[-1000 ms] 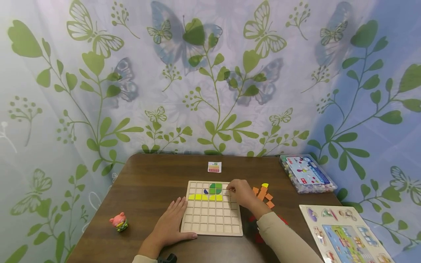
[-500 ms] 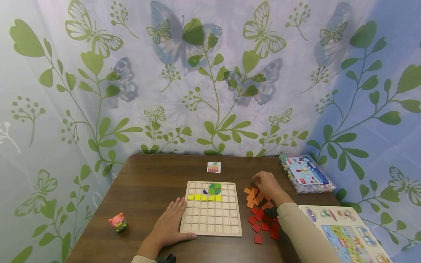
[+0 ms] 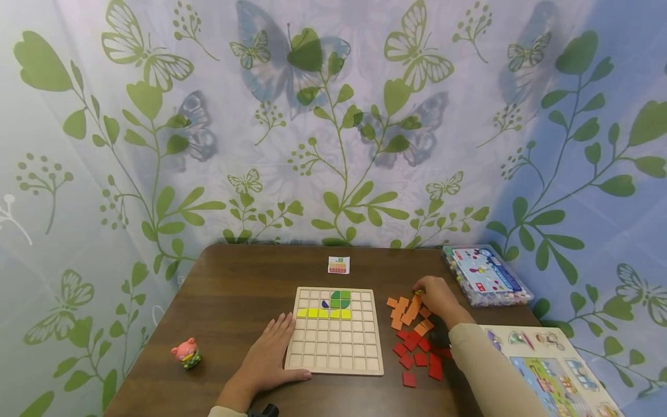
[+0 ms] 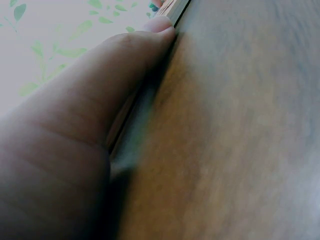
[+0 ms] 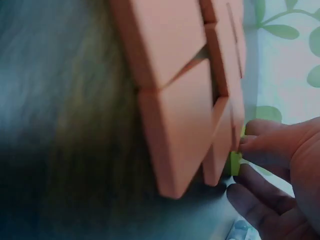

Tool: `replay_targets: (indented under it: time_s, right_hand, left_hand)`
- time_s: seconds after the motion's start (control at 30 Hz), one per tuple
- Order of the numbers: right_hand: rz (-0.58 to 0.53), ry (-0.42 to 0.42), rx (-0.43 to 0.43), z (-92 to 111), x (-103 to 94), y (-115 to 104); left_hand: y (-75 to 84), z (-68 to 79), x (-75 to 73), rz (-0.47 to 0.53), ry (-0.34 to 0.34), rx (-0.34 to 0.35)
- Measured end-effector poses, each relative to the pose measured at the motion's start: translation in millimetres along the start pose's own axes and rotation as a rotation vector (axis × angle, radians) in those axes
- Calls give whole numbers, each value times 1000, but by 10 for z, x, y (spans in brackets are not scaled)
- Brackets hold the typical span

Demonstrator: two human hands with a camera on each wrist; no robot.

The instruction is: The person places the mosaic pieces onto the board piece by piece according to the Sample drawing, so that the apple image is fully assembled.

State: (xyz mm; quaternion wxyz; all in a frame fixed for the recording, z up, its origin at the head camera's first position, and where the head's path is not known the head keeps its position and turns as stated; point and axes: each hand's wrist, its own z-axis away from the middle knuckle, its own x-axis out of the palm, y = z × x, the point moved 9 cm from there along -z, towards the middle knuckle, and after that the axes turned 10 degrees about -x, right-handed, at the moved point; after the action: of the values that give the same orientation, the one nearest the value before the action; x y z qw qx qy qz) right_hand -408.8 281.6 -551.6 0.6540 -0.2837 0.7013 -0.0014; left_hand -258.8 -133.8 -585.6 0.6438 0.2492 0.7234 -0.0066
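Yellow piece (image 5: 235, 164) is btwn thumb & fingers of the R hand (image 3: 438, 296), looks pinched, mostly hidden; only a sliver shows in the R wrist view. Grip is narrow, fingers bent. It's at the far end of the orange tiles (image 3: 411, 311), which lie just L of & below that hand, loosely heaped, several touching. Red tiles (image 3: 420, 359) are spread on the near side of the R hand, beside the sleeve (image 3: 482, 362), nr the orange ones.

Grid board (image 3: 337, 341) lies flat btwn both hands, L of the R one. In its far part, i.e. up & R of the L hand: green pieces (image 3: 341, 299) grouped together, a small dark blue piece (image 3: 325, 303) just L of them, & a row of yellow pieces (image 3: 312, 313) directly below.

L hand (image 3: 267, 359) is spread wide, fingers straight, holding nothing; fingers run along the board's L side, thumb at its near edge. Black strap (image 3: 271, 410) on that wrist.

Pic card (image 3: 339, 265) is beyond the board, up & L of the R hand. Toy figure (image 3: 187, 353) sits well L of the L hand. Clear box (image 3: 487, 275) is R of & beyond the R hand; pic puzzle (image 3: 547, 370) is R of the R sleeve. All on a brown counter (image 3: 250, 278), w/ a leaf-print curtain (image 3: 344, 145) behind.
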Motion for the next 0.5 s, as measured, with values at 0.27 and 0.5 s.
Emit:
replay_targets:
  time_s: [0.27,0.5]
  right_hand:
    - [23,18,5,-25,38,57]
    - [-67,25,60,-20,-39,74]
  left_hand:
    - [11,9,-6,5,-3,-2]
    - [19,10,-19,14,19,6]
